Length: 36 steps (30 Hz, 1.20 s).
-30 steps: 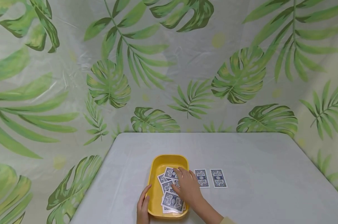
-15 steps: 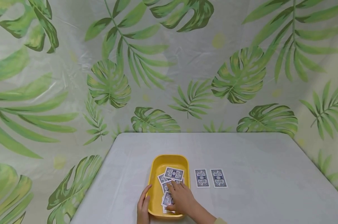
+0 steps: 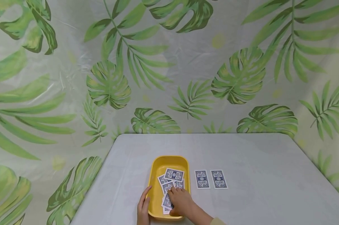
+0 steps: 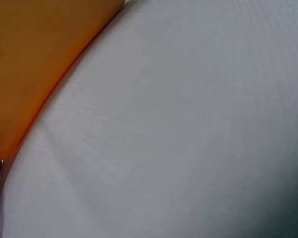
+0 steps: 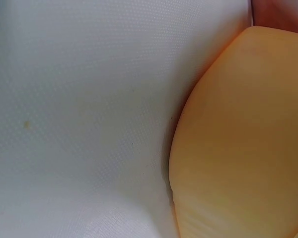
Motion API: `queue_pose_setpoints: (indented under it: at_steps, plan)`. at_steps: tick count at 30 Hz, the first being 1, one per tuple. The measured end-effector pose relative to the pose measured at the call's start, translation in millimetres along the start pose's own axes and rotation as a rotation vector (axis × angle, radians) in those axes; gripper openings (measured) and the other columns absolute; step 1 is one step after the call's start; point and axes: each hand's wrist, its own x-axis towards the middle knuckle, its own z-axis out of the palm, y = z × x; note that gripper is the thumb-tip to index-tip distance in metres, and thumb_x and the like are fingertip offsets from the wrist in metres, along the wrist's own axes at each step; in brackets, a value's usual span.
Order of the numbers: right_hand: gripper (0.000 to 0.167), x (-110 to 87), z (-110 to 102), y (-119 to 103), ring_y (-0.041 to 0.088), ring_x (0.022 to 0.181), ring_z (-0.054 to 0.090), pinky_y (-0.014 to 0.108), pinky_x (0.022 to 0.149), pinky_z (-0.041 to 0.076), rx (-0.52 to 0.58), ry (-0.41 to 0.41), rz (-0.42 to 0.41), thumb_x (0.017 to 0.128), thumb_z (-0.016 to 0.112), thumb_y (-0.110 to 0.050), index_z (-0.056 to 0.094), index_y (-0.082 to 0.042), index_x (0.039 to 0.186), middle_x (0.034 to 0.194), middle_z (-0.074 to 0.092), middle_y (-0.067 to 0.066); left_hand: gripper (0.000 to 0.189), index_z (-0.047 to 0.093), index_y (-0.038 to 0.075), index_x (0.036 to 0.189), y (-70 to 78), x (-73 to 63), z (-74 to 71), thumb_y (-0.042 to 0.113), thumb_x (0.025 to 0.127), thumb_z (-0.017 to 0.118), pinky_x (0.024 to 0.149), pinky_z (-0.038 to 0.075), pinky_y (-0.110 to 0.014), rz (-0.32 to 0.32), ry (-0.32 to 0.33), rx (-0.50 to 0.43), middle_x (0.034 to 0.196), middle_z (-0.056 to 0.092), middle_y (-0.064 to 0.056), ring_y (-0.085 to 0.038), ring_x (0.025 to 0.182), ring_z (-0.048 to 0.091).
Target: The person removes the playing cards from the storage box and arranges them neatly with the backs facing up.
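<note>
A yellow tray stands on the table with several blue-backed playing cards lying loosely overlapped in it. My left hand holds the tray by its left wall, fingertips at the rim. Over the near end of the tray, my right hand has its thumb and fingers at opposite edges of a playing card, pinching it. Part of that card is hidden beneath the hand. From the left wrist, the tray's outer wall shows close up; neither wrist view shows the cards.
To the right of the tray, two blue-backed cards, one nearer and another farther right, lie face down side by side. A white cloth covers the table. Behind it hangs a leaf-patterned curtain.
My right hand moves from the upper cards toward the near end of the tray, and its fingers draw in on a card there. The left hand stays at the tray's side.
</note>
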Motion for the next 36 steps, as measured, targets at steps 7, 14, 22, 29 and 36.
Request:
queue_pose_setpoints:
  at_steps: [7,14,22,29,36]
  plan:
    - [0.06,2.2,4,0,0.016,0.09,0.055,0.031,0.08,0.048,0.039,0.006,0.004,0.063,0.073,-0.048,0.06,-0.017,0.114,0.096,0.056,0.0,0.034,0.053,0.004,0.125,-1.4,0.6,-0.8,0.015,0.095,0.04,0.092,0.03,-0.001,0.004,0.004,0.002,0.13,0.052,-0.005,0.018,0.111,0.038]
    - [0.06,0.7,4,0,0.016,0.097,0.055,0.033,0.084,0.047,0.052,-0.012,0.002,0.064,0.073,-0.049,0.058,-0.021,0.115,0.101,0.059,0.002,0.034,0.052,0.0,0.125,-4.5,0.3,-1.1,0.011,0.095,0.04,0.094,0.032,-0.003,0.044,-0.009,-0.046,0.125,0.053,0.009,0.016,0.112,0.04]
    - [0.063,1.4,8,0,0.017,0.087,0.054,0.031,0.081,0.046,0.036,0.016,0.034,0.061,0.075,-0.05,0.059,-0.02,0.113,0.093,0.059,0.005,0.035,0.052,0.003,0.126,-2.1,0.2,-0.1,0.015,0.095,0.04,0.093,0.03,-0.002,-0.015,-0.009,-0.028,0.132,0.05,-0.007,0.017,0.112,0.038]
    - [0.064,2.1,12,-1,0.018,0.085,0.054,0.031,0.078,0.045,0.021,0.048,0.041,0.057,0.077,-0.051,0.06,-0.02,0.11,0.09,0.058,0.005,0.035,0.052,0.003,0.126,-3.9,-0.1,-0.4,0.015,0.095,0.04,0.093,0.031,-0.002,0.003,-0.013,-0.036,0.131,0.05,-0.005,0.017,0.112,0.039]
    - [0.069,2.4,11,0,0.019,0.084,0.052,0.031,0.08,0.044,0.039,0.058,0.037,0.055,0.078,-0.051,0.057,-0.018,0.113,0.09,0.054,0.006,0.035,0.052,0.004,0.126,-4.9,0.4,0.0,0.014,0.095,0.04,0.093,0.031,-0.003,0.024,-0.013,-0.039,0.131,0.051,-0.006,0.016,0.112,0.039]
